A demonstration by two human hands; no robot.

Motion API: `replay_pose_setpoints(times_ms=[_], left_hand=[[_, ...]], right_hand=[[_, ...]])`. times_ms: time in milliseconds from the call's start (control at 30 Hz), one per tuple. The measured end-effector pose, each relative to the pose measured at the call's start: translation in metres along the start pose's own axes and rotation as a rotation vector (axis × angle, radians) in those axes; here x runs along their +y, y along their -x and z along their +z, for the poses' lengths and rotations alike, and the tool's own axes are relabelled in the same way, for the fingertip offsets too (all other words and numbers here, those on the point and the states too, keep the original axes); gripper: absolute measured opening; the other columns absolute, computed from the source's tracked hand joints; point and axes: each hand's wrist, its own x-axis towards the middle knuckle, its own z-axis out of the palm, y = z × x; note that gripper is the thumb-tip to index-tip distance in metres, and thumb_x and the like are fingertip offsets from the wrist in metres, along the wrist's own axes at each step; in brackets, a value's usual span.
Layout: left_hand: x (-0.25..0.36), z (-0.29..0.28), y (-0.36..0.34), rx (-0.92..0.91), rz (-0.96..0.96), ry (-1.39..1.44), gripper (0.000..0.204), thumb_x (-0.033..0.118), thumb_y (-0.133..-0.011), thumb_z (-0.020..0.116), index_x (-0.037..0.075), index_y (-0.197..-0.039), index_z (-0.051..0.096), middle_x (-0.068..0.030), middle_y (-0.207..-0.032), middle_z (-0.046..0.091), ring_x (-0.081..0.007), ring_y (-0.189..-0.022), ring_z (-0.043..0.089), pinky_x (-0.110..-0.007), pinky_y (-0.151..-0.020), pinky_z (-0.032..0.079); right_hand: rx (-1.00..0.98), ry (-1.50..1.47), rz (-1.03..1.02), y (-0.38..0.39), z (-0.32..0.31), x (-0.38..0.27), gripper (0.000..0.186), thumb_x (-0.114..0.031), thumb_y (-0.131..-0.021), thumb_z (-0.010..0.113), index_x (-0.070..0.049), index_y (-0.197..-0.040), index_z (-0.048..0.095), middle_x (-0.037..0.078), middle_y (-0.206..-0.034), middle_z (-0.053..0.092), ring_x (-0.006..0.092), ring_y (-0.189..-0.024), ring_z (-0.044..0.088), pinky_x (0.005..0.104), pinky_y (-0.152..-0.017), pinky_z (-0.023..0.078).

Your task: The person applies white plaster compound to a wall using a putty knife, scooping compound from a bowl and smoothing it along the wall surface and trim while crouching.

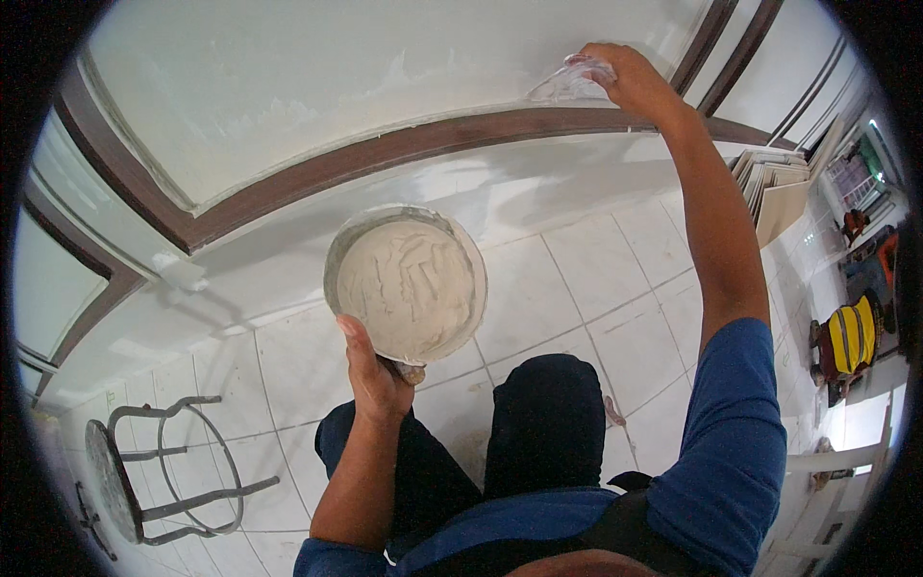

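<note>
My left hand (373, 380) grips a round pail (335, 269) from below, filled with pale beige putty (409, 288) whose surface is ridged. My right hand (630, 82) is stretched up to the white wall panel (336, 67), closed on a white-smeared scraper (567, 82), its shape partly hidden. The scraper lies against the panel just above a dark brown wooden trim (433, 139). Faint white patches show on the panel and on the wall strip below the trim.
A metal stool (112, 471) lies on its side at lower left on the white tiled floor (596, 269). Pale boards (779, 207) lean against the wall at right. Beyond them are a yellow high-visibility vest (846, 341) and other clutter, too distorted to make out.
</note>
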Motion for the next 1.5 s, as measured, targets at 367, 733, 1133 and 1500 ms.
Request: replay_pose_setpoints(times_ms=[367, 733, 1133, 1500], left_hand=[[-0.003, 0.0, -0.001, 0.0, -0.043, -0.014, 0.092, 0.08, -0.086, 0.036, 0.009, -0.143, 0.032, -0.0124, -0.115, 0.06, -0.0159, -0.065, 0.062, -0.025, -0.041, 0.045], [-0.006, 0.011, -0.002, 0.118, 0.02, 0.058, 0.091, 0.078, -0.087, 0.037, 0.007, -0.143, 0.032, -0.0131, -0.125, 0.055, -0.0196, -0.084, 0.064, -0.03, -0.051, 0.051], [0.009, 0.019, -0.002, 0.093, 0.033, 0.148, 0.09, 0.079, -0.086, 0.036, 0.006, -0.139, 0.038, -0.0118, -0.111, 0.062, -0.0159, -0.065, 0.062, -0.027, -0.045, 0.048], [0.022, 0.008, -0.006, 0.114, 0.082, 0.189, 0.089, 0.078, -0.087, 0.037, 0.006, -0.138, 0.039, -0.0118, -0.11, 0.062, -0.0161, -0.063, 0.062, -0.027, -0.043, 0.048]], right_hand=[[0.335, 0.034, 0.089, 0.021, -0.019, 0.012, 0.026, -0.014, -0.09, 0.065, -0.007, -0.115, 0.065, 0.014, -0.109, 0.069, 0.0344, -0.098, 0.065, 0.039, -0.087, 0.051], [0.388, -0.582, 0.298, 0.057, -0.024, -0.088, 0.033, -0.015, -0.093, 0.066, -0.001, -0.121, 0.06, 0.008, -0.106, 0.07, 0.014, -0.092, 0.065, 0.0285, -0.083, 0.052], [-0.267, -1.434, 0.409, 0.059, 0.067, -0.172, 0.043, -0.016, -0.091, 0.069, -0.001, -0.128, 0.054, 0.005, -0.099, 0.068, 0.0038, -0.077, 0.06, 0.0212, -0.061, 0.05], [-0.682, -1.062, 0.357, 0.07, 0.031, -0.109, 0.05, -0.01, -0.087, 0.069, 0.002, -0.133, 0.053, 0.009, -0.106, 0.068, 0.0111, -0.09, 0.062, 0.0271, -0.081, 0.051]])
